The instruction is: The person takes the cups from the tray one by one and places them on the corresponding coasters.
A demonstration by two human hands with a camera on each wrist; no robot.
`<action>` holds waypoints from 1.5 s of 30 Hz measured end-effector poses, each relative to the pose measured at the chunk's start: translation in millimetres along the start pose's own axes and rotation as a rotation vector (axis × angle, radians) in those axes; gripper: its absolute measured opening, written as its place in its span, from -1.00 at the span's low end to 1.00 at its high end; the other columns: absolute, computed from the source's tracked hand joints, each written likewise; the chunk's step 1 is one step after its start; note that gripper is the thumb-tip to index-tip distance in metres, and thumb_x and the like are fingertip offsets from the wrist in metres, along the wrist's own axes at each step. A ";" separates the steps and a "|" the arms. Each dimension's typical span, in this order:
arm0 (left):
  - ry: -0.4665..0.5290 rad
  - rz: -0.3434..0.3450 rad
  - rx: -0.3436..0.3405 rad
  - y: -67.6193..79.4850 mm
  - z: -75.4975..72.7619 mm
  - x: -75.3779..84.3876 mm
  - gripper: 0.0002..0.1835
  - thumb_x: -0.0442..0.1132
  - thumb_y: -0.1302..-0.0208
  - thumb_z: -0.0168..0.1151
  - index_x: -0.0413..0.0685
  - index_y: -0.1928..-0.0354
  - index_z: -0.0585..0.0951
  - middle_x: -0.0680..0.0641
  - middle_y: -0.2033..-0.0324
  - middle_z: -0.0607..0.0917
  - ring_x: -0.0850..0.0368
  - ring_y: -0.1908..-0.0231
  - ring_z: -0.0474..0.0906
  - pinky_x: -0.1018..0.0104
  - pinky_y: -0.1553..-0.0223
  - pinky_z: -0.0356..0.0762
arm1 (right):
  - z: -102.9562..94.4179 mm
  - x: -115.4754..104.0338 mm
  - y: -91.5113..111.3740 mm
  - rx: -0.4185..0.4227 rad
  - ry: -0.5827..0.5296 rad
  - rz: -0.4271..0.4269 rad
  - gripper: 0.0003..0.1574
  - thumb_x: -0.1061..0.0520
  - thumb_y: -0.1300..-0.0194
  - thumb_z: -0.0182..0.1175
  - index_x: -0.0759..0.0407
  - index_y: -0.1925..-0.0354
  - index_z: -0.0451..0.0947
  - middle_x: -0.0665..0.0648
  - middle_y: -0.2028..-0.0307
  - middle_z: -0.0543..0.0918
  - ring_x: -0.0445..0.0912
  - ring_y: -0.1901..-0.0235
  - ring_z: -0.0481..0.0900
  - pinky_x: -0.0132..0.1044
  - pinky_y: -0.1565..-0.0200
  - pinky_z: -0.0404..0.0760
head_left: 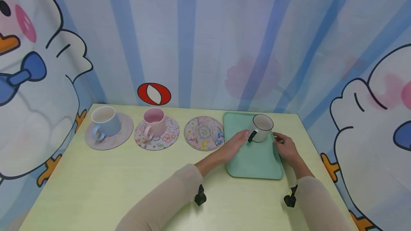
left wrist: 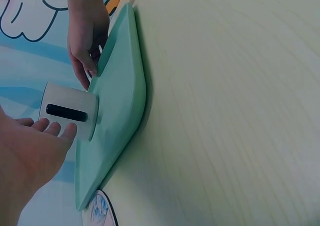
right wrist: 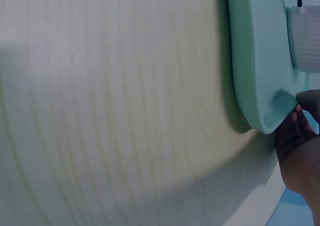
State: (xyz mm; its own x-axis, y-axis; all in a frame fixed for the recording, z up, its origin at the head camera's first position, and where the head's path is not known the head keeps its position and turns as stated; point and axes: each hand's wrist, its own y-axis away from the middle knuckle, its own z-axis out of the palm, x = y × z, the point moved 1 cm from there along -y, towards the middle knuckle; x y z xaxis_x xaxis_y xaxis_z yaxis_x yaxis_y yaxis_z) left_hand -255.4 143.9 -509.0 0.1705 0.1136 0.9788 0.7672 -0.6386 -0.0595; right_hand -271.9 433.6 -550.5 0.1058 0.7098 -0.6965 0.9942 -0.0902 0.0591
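A white mug [head_left: 262, 128] with a dark rim and black handle stands upright on the far part of a green tray [head_left: 257, 165]. My left hand [head_left: 236, 145] reaches over the tray's left side, its fingers extended beside the mug's handle. In the left wrist view, the fingertips [left wrist: 69, 131] overlap the mug [left wrist: 90, 121]; whether they touch it I cannot tell. On the tray's right edge, my right hand [head_left: 287, 148] pinches the rim between thumb and fingers. The right wrist view shows this grip at the tray's wall [right wrist: 250, 85], the fingers partly cut off by the frame.
Left of the tray lies a round patterned coaster [head_left: 204, 140]. Further left, a pink cup [head_left: 155, 126] and a blue cup [head_left: 107, 122] stand on a floral coaster [head_left: 170, 134] and a pale coaster [head_left: 126, 126]. A printed curtain [head_left: 205, 45] hangs behind the table [head_left: 128, 177].
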 end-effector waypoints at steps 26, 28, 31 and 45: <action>-0.046 -0.096 0.066 -13.7 19.1 -5.9 -0.17 0.35 -0.63 -0.14 -0.02 -0.68 0.15 -0.06 -0.62 0.24 -0.03 -0.61 0.09 -0.11 -0.55 0.13 | 1.1 1.1 -1.5 0.013 -0.008 0.013 -0.40 0.26 -0.56 0.04 0.41 -0.47 0.37 0.47 -0.15 0.56 0.24 -0.06 0.55 -0.02 0.00 0.54; -0.038 -0.101 0.072 -14.0 19.6 -6.6 -0.18 0.33 -0.63 -0.12 -0.03 -0.66 0.19 -0.07 -0.59 0.30 -0.02 -0.60 0.12 -0.11 -0.54 0.15 | 2.1 3.5 -2.3 0.014 -0.006 0.014 -0.39 0.25 -0.56 0.03 0.41 -0.48 0.36 0.46 -0.15 0.56 0.23 -0.05 0.55 -0.05 0.02 0.54; -0.023 -0.112 0.092 -14.1 20.6 -8.1 -0.26 0.27 -0.64 -0.05 -0.04 -0.60 0.29 -0.06 -0.51 0.42 -0.02 -0.56 0.22 -0.08 -0.51 0.23 | 3.5 5.3 -2.0 0.013 -0.010 0.015 -0.40 0.25 -0.56 0.03 0.41 -0.48 0.37 0.46 -0.15 0.56 0.23 -0.05 0.55 -0.07 0.03 0.54; -0.090 -0.126 0.109 -11.9 22.2 -14.0 -0.52 0.07 -0.65 0.09 -0.16 -0.30 0.43 -0.05 -0.10 0.58 0.13 0.00 0.49 0.18 -0.06 0.47 | 0.7 2.6 -0.5 0.021 0.006 -0.005 -0.41 0.26 -0.58 0.02 0.41 -0.47 0.37 0.48 -0.16 0.55 0.27 -0.06 0.55 0.05 -0.03 0.55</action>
State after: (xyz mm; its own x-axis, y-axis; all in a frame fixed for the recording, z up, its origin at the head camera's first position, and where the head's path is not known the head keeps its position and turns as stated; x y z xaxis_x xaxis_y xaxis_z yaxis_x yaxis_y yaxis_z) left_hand -253.2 166.8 -526.3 0.1198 0.2585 0.9585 0.8477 -0.5293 0.0368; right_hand -272.1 435.0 -552.9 0.1010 0.7143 -0.6925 0.9940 -0.1014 0.0404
